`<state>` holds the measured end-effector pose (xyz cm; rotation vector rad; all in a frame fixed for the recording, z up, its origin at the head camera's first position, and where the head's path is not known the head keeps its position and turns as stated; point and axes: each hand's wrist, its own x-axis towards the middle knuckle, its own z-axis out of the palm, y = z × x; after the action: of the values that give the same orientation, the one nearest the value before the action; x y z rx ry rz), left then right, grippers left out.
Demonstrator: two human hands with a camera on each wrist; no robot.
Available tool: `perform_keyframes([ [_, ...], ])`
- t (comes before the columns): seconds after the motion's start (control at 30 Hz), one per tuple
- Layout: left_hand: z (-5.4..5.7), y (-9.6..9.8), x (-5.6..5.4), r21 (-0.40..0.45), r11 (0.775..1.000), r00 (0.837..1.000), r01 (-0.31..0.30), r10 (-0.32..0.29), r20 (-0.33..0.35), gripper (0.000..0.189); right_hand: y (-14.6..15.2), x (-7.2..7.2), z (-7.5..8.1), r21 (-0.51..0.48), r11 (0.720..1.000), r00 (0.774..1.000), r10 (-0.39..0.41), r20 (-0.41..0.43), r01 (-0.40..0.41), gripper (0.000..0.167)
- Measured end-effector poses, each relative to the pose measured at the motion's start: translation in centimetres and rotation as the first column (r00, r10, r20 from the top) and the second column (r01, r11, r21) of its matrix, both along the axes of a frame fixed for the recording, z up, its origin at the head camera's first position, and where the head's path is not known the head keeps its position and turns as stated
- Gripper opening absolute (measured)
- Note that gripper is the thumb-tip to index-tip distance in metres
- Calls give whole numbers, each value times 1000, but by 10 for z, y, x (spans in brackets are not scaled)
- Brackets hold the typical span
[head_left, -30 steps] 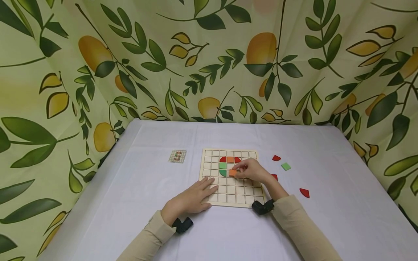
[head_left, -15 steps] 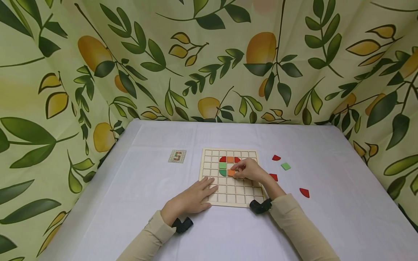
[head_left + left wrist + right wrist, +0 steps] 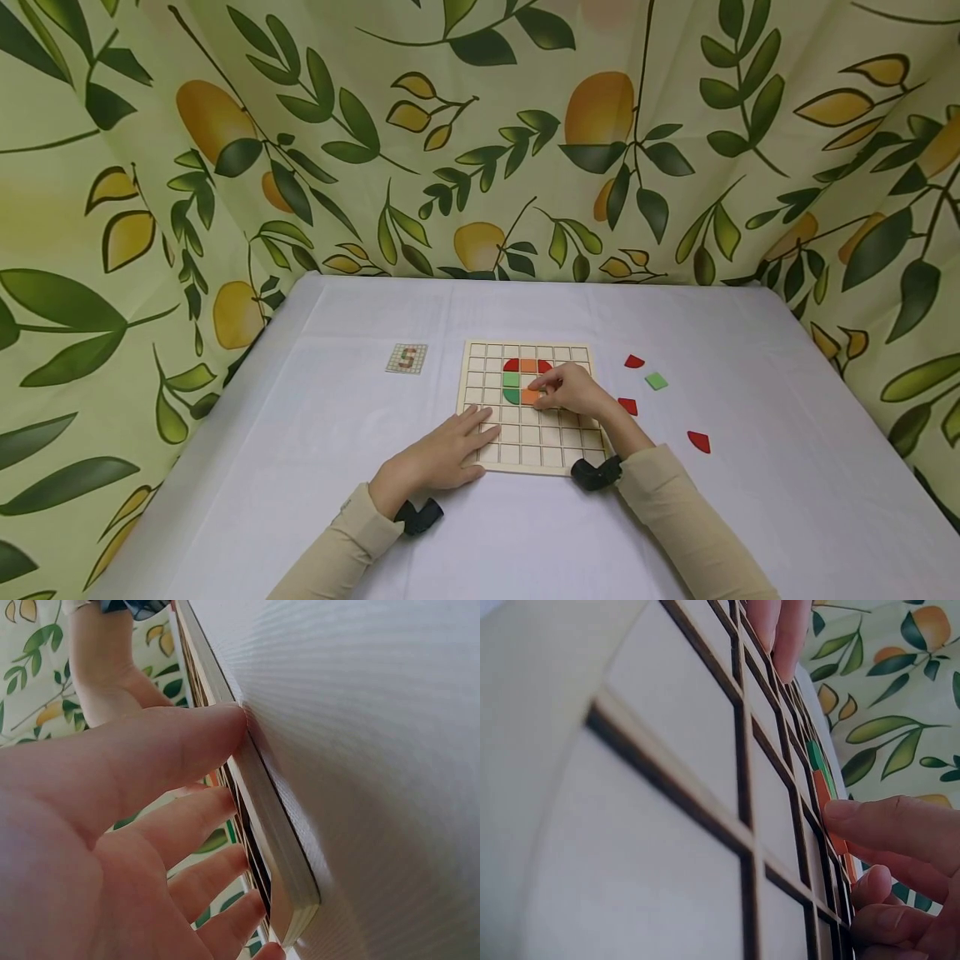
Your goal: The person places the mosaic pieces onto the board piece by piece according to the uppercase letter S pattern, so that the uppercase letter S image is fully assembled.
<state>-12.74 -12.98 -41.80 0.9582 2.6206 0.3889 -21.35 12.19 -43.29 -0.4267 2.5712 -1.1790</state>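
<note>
Under the bent fingers of the right hand point(image 3: 572, 390), several cells of the wooden grid board point(image 3: 531, 436) are hidden from the head view, and part of the orange square tile point(image 3: 529, 397) is covered by the fingertips. From the right wrist the tile appears nearly edge-on, a thin orange strip, so whether it lies fully down in its cell is hard to tell. The left wrist view cuts off the little finger at its lower edge; both sleeves point(image 3: 693, 517) run out of the head view. The tile is flat, plain and bright orange. The right thumb and index finger are almost closed together, pinching it over the board. Just left of those fingertips, beside the tile, is a dark green quarter-round point(image 3: 512, 397), with a light green square point(image 3: 512, 380) beyond it; farther from the fingers runs a row of red, orange and red pieces. The left hand point(image 3: 442, 450) has its fingers extended and spread on the board's left side, thumb at the near edge, grasping nothing. Right of the right fingers, four loose pieces point(image 3: 656, 381), three red and one green, lie on the white cloth. Well left of them sits a small card point(image 3: 407, 358) with a blocky S.
</note>
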Motion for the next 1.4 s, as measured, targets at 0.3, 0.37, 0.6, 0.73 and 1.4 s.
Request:
perform_keyframes([
  [0.3, -1, -1, 0, 1, 1000, 1000, -1, 1, 4, 57, -1, -1, 0, 2, 1000, 1000, -16, 19, 16, 26],
  [0.37, -1, -1, 0, 0, 1000, 1000, 0, 0, 2, 57, -1, -1, -1, 2, 1000, 1000, -16, 20, 16, 27],
  [0.6, -2, -1, -1, -2, 1000, 1000, -5, 5, 16, 57, 0, -2, -2, -5, 1000, 1000, -11, 5, 11, 26],
  [0.73, -2, 0, -1, 2, 1000, 1000, -8, 8, 22, 58, 3, -1, -1, -10, 1000, 1000, -4, -5, 4, 26],
  [1.4, -2, 1, 0, 7, 999, 999, -31, 31, 36, 57, 17, 13, 9, -15, 999, 999, -35, 2, 35, 24],
])
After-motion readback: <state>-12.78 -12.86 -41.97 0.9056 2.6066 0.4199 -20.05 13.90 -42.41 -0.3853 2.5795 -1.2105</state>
